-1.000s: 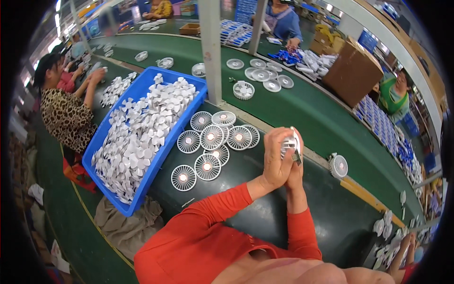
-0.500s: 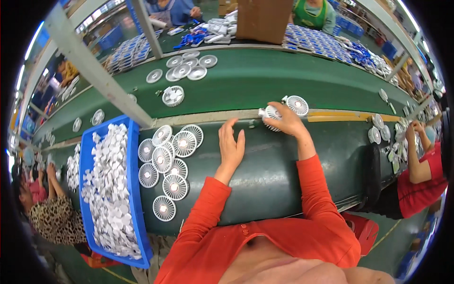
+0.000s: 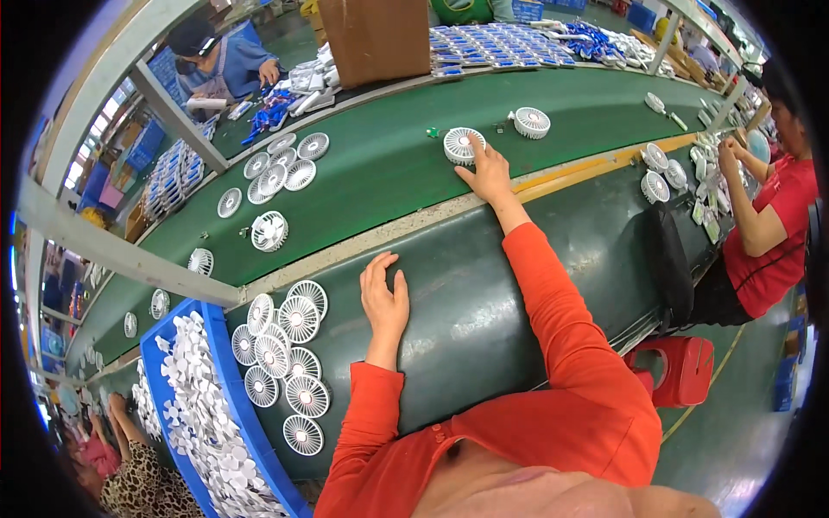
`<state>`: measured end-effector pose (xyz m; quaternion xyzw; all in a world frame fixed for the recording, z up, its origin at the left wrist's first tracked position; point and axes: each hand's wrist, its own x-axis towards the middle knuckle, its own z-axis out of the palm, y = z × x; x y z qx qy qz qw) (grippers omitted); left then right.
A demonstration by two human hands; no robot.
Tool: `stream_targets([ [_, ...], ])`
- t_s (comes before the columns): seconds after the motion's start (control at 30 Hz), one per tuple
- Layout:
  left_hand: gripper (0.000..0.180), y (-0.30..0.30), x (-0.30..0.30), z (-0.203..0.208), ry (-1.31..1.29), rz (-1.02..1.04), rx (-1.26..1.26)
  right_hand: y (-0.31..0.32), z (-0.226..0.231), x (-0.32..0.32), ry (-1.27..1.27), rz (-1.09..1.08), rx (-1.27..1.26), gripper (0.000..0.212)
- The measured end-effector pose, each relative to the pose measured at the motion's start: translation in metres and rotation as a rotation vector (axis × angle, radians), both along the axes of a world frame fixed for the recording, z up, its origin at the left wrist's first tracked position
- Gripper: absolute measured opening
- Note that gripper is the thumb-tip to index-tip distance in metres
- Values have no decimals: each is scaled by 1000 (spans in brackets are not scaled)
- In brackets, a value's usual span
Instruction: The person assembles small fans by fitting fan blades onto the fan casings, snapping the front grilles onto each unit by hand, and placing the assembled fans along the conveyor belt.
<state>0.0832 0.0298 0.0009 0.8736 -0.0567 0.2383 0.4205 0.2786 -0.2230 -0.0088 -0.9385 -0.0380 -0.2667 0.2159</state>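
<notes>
On the green belt (image 3: pixel 380 203), a round white fan head (image 3: pixel 464 148) lies flat under the fingertips of my right hand (image 3: pixel 490 174). That hand is stretched forward, its thumb spread away from the fingers at the fan's near edge. Just above the dark green worktable, my left hand (image 3: pixel 385 298) hangs with loosely curved fingers, thumb apart, holding nothing. To its left lies a cluster of several round white fan grilles (image 3: pixel 298 319), some overlapping. Farther right on the belt sits another white fan head (image 3: pixel 531 123).
A blue bin (image 3: pixel 226 380) of white fan blades stands at the left. A slanted metal post (image 3: pixel 121 242) crosses the left side. More grilles (image 3: pixel 273 180) and an open fan head (image 3: pixel 269 231) lie on the belt. Co-workers sit across and at both sides; a black bag (image 3: pixel 669 268) hangs right.
My right hand has moved forward with the fan head, from the table's far edge onto the belt, and its grip has loosened. My left hand stays over the table. The view has turned.
</notes>
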Motion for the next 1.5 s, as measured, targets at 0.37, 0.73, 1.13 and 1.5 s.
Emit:
stream_targets([
  [0.37, 28, 30, 37, 6, 76, -10, -271, 7, 3, 0, -259, 226, 289, 12],
  [0.73, 53, 178, 140, 7, 243, 804, 174, 13, 7, -5, 33, 240, 334, 12],
  [1.13, 19, 189, 115, -10, 94, 277, 138, 5, 6, 1, 91, 207, 276, 14],
  [1.5, 16, 184, 122, -19, -18, 373, -12, 180, 35, 130, -14, 585, -44, 62],
])
